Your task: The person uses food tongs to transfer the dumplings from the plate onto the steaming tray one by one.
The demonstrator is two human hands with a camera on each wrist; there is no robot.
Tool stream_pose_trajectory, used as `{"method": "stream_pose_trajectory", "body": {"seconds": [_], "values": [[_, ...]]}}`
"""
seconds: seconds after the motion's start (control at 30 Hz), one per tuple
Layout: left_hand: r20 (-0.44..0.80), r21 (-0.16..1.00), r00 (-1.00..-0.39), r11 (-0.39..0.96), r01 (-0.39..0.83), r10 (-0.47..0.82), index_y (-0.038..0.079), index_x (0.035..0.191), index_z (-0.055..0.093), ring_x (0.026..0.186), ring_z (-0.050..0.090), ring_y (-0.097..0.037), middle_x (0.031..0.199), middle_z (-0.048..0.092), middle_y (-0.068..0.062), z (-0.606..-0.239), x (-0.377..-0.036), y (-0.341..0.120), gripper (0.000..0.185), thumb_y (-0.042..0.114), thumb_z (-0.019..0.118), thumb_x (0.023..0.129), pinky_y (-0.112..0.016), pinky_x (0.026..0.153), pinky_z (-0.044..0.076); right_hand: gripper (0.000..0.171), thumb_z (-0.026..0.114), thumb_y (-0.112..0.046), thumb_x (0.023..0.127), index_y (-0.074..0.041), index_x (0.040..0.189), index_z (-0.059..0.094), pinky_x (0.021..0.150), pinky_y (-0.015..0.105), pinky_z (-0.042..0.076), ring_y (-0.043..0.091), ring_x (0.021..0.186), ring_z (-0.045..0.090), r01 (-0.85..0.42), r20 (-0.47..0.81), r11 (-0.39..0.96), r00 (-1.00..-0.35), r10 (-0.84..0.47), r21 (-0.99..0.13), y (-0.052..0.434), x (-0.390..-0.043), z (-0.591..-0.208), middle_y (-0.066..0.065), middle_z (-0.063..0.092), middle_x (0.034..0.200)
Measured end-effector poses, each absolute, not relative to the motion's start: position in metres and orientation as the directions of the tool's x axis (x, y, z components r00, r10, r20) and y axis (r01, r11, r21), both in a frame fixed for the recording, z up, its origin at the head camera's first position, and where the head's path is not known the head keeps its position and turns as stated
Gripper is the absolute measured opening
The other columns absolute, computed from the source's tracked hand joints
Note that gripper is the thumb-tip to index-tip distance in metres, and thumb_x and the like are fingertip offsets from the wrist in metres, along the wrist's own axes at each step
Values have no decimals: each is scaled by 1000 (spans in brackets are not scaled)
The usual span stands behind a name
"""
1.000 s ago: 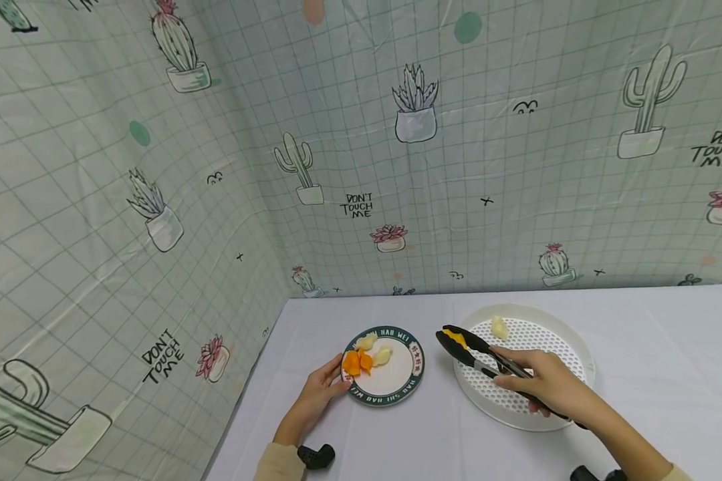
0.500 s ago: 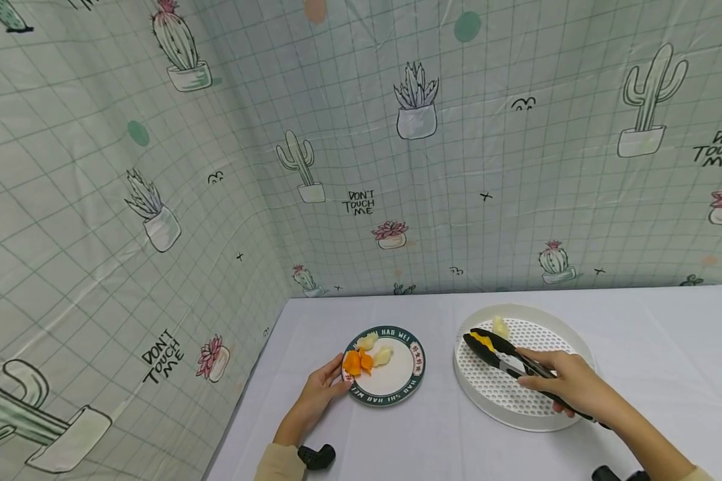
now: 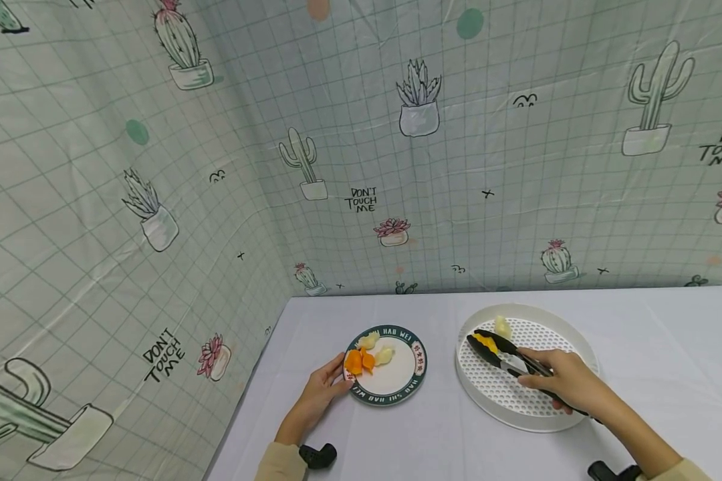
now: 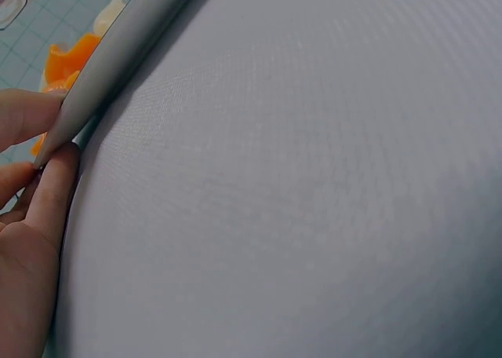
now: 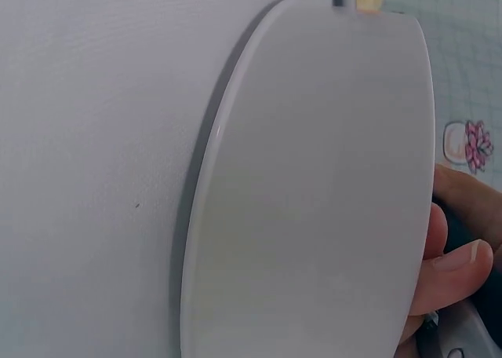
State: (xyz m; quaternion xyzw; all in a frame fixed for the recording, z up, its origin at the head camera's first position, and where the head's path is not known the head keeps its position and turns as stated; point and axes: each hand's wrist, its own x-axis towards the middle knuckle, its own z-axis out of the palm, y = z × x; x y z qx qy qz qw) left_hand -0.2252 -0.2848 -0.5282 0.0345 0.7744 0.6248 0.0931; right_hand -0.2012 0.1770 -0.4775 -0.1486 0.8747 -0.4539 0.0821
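Note:
My left hand (image 3: pixel 323 389) pinches the left rim of a small white plate (image 3: pixel 391 384) with a green lettered border. In the left wrist view the thumb lies over the rim and fingers lie below. The plate bears orange pieces (image 3: pixel 358 362) and pale yellow pieces (image 3: pixel 384 355). My right hand (image 3: pixel 556 377) grips black-and-silver tongs (image 3: pixel 508 367) over a round white perforated tray (image 3: pixel 466 387). Yellow shows between the tong tips; whether it is a piece or part of the tongs I cannot tell. Just beyond the tips, a pale yellow piece (image 3: pixel 502 327) sits on the tray.
A white cloth (image 3: pixel 439 427) covers the table under plate and tray. Behind and to the left hangs a checked curtain (image 3: pixel 457 167) printed with cacti. Black wrist gear (image 3: pixel 317 456) shows beside the left wrist. The tray has a raised wall (image 5: pixel 314 177), seen close in the right wrist view.
My right hand has carried the tongs rightward, from the gap beside the tray to over its perforated surface, with little movement in the last half second. The left hand and plate stay put.

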Motion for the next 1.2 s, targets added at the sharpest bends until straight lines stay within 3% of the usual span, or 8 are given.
{"method": "stream_pose_trajectory", "body": {"seconds": [0.7,0.93,1.1,1.2], "values": [[-110,972,-981,222,-73,158,-8,153,27,146,26,-38,159,25,-25,-527,-225,-283,72,5,67,94,-40,114,28,72,75,-27,89,10,144,44,34,31,48,12,38,48,-175,-2,587,-957,-289,-791,182,-201,-463,4,47,58],[-113,972,-981,223,-76,157,-9,152,28,145,26,-39,158,26,-25,-529,-226,-283,72,5,68,93,-40,114,28,75,73,-30,91,8,147,41,36,29,48,12,41,49,-160,-7,560,-959,-284,-813,179,-197,-449,5,50,64],[-113,972,-981,222,-77,155,-8,152,28,146,26,-39,158,26,-25,-530,-227,-283,73,5,68,93,-41,114,28,77,73,-33,90,5,149,41,37,30,48,14,41,50,-152,-10,527,-956,-293,-836,168,-195,-439,5,52,57],[-112,971,-982,228,-76,152,-8,152,28,146,26,-38,158,27,-25,-530,-227,-284,72,5,68,93,-42,115,27,76,75,-33,89,3,148,43,37,30,48,14,42,51,-166,1,505,-951,-310,-847,157,-194,-438,9,57,67]]}}
